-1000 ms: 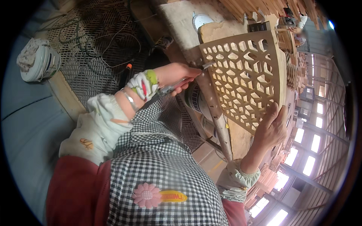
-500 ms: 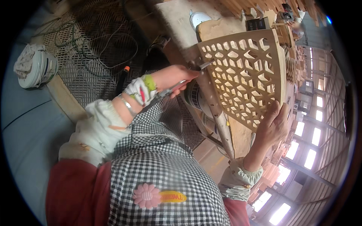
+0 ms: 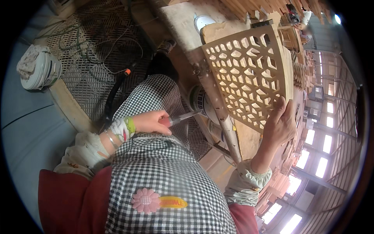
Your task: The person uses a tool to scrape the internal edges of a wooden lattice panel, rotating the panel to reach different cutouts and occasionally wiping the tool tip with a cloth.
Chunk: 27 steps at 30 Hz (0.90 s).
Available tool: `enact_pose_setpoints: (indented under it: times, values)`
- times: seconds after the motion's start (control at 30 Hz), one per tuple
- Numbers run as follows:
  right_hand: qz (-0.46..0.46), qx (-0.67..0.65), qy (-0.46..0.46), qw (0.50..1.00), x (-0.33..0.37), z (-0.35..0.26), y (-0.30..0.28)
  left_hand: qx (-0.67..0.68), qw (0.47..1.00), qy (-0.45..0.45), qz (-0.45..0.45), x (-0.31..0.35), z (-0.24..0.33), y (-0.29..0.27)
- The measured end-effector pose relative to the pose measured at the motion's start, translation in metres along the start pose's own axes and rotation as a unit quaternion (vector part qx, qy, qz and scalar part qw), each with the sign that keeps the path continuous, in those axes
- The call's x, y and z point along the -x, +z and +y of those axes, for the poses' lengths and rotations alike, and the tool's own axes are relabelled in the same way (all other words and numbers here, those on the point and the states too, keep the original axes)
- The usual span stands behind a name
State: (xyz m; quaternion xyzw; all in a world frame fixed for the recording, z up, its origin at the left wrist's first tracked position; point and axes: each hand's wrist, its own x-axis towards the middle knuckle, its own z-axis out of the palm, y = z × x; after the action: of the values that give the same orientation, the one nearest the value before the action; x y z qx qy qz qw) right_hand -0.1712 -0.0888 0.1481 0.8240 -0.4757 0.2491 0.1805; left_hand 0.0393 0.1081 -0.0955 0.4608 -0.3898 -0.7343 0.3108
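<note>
From afar, I see left fingers [image 3: 159, 114] gripping a red-handled tool [image 3: 177, 119], right fingers [image 3: 279, 108] clasping the pierced wooden panel [image 3: 244, 80] at two o'clock. I'd brace it firmly, tool angled clear of fingers.

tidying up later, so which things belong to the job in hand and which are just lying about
In the job:
- wooden lattice panel, in the right hand
- red-handled bladed tool, in the left hand

Apparently just lying about:
- white bucket at far left
- black, orange-tipped hose
</note>
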Motion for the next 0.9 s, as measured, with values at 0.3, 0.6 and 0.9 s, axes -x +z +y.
enact_pose_setpoints:
  times: [0.3,0.6,0.9]
  values:
    - [0.008,-0.008,-0.002,1.0,-0.001,-0.004,-0.005,-0.222,0.958,0.066,0.167,0.019,0.004,0.002]
    - [0.024,0.032,-0.009,0.999,0.0,-0.003,-0.004,-0.331,0.845,0.162,0.387,-0.025,0.069,-0.002]
    - [0.03,0.031,-0.024,0.999,0.0,-0.005,-0.008,-0.462,0.795,0.089,0.383,-0.061,0.116,-0.005]
